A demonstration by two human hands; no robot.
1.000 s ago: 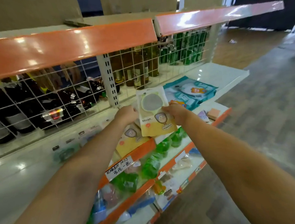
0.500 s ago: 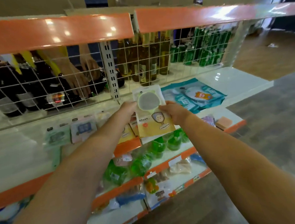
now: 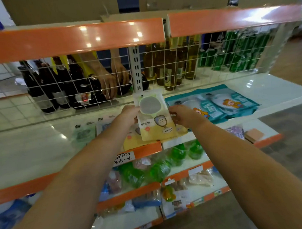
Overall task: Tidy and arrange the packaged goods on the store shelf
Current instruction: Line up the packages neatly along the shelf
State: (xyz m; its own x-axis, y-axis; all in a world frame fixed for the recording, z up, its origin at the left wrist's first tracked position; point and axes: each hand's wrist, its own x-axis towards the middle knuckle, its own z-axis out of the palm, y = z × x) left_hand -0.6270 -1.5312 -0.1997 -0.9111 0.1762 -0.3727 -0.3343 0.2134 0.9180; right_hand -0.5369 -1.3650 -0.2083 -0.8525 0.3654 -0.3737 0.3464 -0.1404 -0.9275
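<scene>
Over the white shelf, near the blue packs, the yellow packet stands tilted up between two hands, the left hand and right hand each pinching one side edge.

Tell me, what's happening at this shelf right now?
A person is tidying a store shelf. Both hands hold one yellow packet by its sides, the left hand and the right hand, just above more yellow packets at the shelf's front edge. Teal packets lie to the right. Behind the wire grid, another person's hands are at the dark bottles.
</scene>
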